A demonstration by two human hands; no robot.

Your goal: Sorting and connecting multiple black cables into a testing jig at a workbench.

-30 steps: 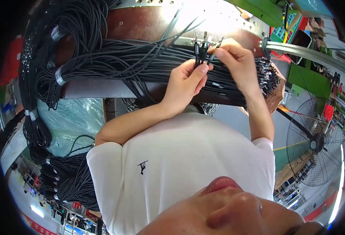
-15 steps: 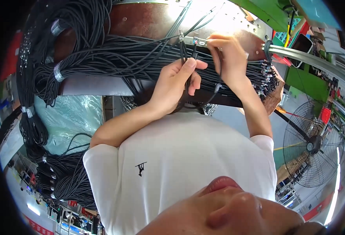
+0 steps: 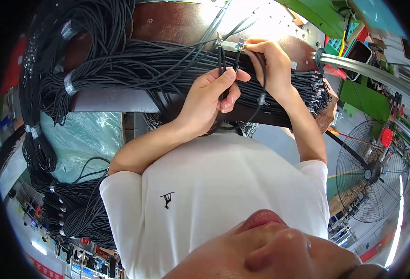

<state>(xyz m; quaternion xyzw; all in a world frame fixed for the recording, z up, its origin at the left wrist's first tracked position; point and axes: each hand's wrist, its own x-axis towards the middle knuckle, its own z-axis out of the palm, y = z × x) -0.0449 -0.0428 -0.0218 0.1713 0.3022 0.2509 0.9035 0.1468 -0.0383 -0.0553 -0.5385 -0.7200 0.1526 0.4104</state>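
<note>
Over the bundle (image 3: pixel 167 69), L hand (image 3: pixel 212 93) pinches cables (image 3: pixel 221 60) w/ thumb vs. fingers & R hand (image 3: pixel 271 65) pinches a loop (image 3: pixel 264 83) nr a plug (image 3: pixel 240 47) at bundle's far edge, so loop's slack, if caught on bundle, could prob. yank cables out of line.

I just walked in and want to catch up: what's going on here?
A person is handling black cables with both bare hands. The left hand holds a few upright cables. The right hand holds a looped cable, its fingers close to a small connector at the top of one upright cable. Behind the hands, a thick cable bundle lies along a brown work surface.
</note>
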